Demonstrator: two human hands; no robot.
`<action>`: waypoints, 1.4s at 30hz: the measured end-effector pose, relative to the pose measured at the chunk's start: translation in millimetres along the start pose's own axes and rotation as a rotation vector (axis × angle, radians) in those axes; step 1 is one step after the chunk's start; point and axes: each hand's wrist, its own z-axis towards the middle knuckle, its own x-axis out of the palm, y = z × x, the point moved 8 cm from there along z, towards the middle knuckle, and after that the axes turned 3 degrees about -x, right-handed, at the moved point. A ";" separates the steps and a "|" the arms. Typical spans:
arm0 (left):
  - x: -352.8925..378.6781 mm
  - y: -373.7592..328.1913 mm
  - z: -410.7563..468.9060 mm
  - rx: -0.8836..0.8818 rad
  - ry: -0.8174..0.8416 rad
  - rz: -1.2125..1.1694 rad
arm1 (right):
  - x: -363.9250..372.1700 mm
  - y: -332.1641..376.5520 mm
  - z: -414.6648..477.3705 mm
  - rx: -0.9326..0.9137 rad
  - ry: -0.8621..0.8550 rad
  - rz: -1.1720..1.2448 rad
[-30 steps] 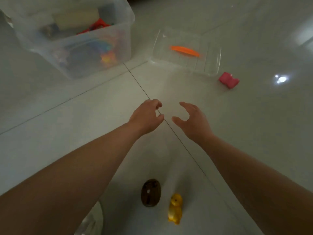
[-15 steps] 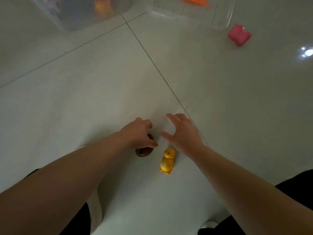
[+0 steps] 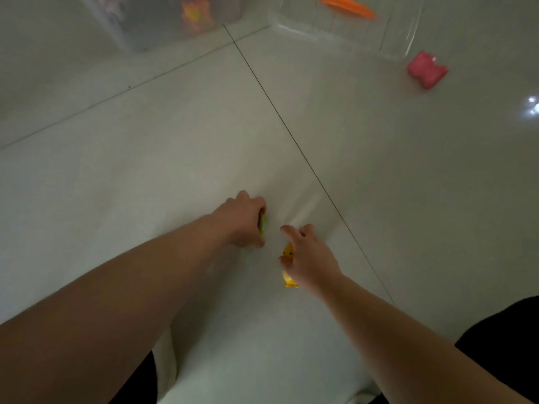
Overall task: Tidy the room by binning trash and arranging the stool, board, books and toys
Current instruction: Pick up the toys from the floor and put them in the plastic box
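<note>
Down on a pale glossy tiled floor (image 3: 145,185), two bare forearms reach forward from the bottom of the view, hands close together but not touching. The left hand (image 3: 242,220) has its fingers curled tight around a small toy with a lime-green edge (image 3: 263,226). The right hand (image 3: 310,259) lies over a yellow rubber duck toy (image 3: 288,252), its forefinger stretched forward and its thumb against the duck's side. Whether it actually grips the duck cannot be told.

Both hands sit on one large tile, near its right edge, where a dark grout line (image 3: 291,141) runs diagonally away. Nothing lies between the hands and that line. Past the tile's far corner stands a clear plastic storage box (image 3: 140,30) holding blurred, brightly coloured toys. Beside it, across the grout line, lies a clear plastic lid with an orange handle (image 3: 347,7). Just beyond the lid's right corner, well apart from the hands, a chunky pink toy (image 3: 427,70) rests on the floor. A bright spot of reflected light (image 3: 532,104) shows at the right edge.

The green-edged toy is almost wholly hidden inside the left fist; only a sliver shows. The duck's head peeks out ahead of the right thumb and its tail end behind the wrist, the middle covered. The storage box and lid are cut off by the top of the view. Dark clothing (image 3: 501,345) fills the bottom right corner.
</note>
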 end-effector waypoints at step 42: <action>-269.8 -158.4 176.4 0.279 -0.454 -0.568 | -339.9 -143.0 178.9 0.356 -0.449 -0.166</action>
